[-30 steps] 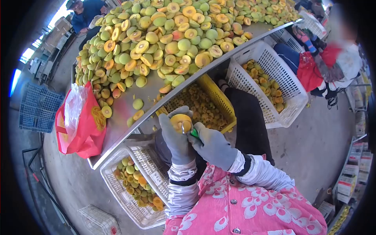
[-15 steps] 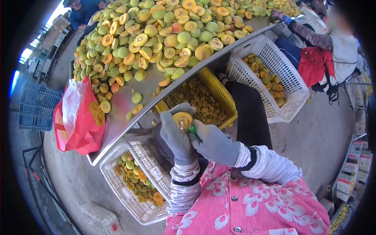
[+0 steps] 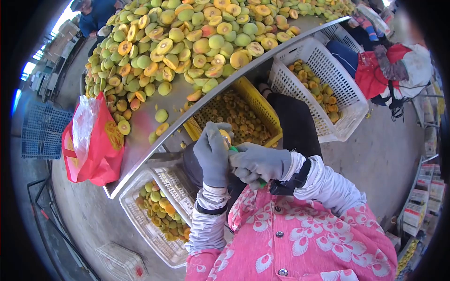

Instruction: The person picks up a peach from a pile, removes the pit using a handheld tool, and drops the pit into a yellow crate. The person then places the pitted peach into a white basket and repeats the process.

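Observation:
My left hand [image 3: 212,152], in a grey glove, is closed around a halved yellow peach [image 3: 225,137], mostly hidden by the fingers. Beside it, my right hand [image 3: 262,163], gloved too, grips a green-handled tool [image 3: 233,149]. The tool's working end is at the fruit, but its shape is hidden. Both hands are held in front of my chest. Just beyond them, a yellow crate [image 3: 275,122] contains small brownish pits or scraps. Many halved peaches [image 3: 176,35] are heaped on the metal table [image 3: 165,103].
At lower left stands a white crate [image 3: 136,220] of peach halves; another white crate [image 3: 349,100] is at the right. A red bag [image 3: 105,157] sits on the table's left corner. Blue crates [image 3: 42,136] are at far left. Co-workers [image 3: 96,18] are around the table.
My left hand has turned, so less of the cut peach face shows. My right hand has tilted and curled lower around the tool. A co-worker's arm at right has drawn back from the heap.

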`<state>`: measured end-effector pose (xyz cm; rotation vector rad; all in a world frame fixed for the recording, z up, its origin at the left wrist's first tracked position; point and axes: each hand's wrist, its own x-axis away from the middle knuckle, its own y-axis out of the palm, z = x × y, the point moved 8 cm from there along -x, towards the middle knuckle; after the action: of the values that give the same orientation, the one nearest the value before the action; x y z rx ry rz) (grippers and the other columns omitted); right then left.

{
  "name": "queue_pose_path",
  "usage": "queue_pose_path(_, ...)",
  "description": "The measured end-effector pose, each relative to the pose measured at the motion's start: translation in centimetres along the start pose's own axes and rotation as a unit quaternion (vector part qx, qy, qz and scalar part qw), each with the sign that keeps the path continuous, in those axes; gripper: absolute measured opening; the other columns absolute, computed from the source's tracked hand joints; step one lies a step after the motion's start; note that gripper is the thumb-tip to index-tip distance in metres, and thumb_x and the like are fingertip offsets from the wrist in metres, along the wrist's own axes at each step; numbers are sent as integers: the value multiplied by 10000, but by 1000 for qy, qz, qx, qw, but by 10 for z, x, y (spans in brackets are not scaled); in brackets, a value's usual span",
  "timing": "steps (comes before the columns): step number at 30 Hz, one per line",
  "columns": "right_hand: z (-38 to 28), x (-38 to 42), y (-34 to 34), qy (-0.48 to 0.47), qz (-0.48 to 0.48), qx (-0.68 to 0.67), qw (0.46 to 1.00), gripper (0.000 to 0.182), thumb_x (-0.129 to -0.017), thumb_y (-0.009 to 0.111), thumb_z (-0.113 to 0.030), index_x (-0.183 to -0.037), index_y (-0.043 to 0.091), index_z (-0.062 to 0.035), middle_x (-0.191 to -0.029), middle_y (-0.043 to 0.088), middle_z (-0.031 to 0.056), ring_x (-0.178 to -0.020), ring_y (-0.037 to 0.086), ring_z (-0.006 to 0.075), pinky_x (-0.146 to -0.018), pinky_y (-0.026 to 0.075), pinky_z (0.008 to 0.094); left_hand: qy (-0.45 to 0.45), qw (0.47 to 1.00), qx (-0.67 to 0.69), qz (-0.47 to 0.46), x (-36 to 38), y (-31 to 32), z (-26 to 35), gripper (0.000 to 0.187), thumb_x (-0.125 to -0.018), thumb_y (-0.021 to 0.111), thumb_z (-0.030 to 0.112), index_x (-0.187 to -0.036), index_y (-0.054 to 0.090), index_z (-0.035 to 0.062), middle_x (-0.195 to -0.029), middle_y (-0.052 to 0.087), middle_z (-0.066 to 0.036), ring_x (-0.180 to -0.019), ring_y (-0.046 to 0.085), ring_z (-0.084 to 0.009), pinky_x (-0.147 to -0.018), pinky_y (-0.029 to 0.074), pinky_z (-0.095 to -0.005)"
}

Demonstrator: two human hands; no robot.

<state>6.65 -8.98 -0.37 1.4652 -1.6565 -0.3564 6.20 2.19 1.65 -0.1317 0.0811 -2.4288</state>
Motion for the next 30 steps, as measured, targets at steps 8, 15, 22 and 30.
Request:
queue_pose_path(8,1,0,-20,45,170,147,973,186,-969,528,-240,-864,508,-89,-586,388,-61,-440,360,42,-389,324,222,-133,977,164,-19,4,16,-23,481,-1036,403,362,-1001,661,-43,-852,680,-134,-734,639,-174,-711,513,-291)
queue_pose_path(15,8,0,1,56,-102,-106,988,258,-1006,499,-309,-861,505,-95,-590,312,-94,-442,287,14,-382,247,201,72,988,76,-112,-5,22,-13,467,-1027,395,374,-1043,614,-38,-835,656,-142,-789,630,-198,-714,522,-292)
queue_pose_path(22,1,-9,-11,-17,17,-21,999,265,-1012,502,-347,-908,513,-104,-576,341,-86,-411,267,27,-375,220,218,-147,890,431,-30,-16,27,-63,473,-1029,352,353,-1032,599,-51,-894,653,-140,-793,613,-205,-709,514,-312)
queue_pose_path(30,-21,-12,-60,-255,420,520,699,232,-950,597,-237,-1015,504,-36,-785,640,204,-739,664,382,-627,501,436,-31,979,179,91,-19,-9,-42,329,-1015,492,251,-1023,673,-23,-959,673,-91,-919,621,-168,-843,492,-305)
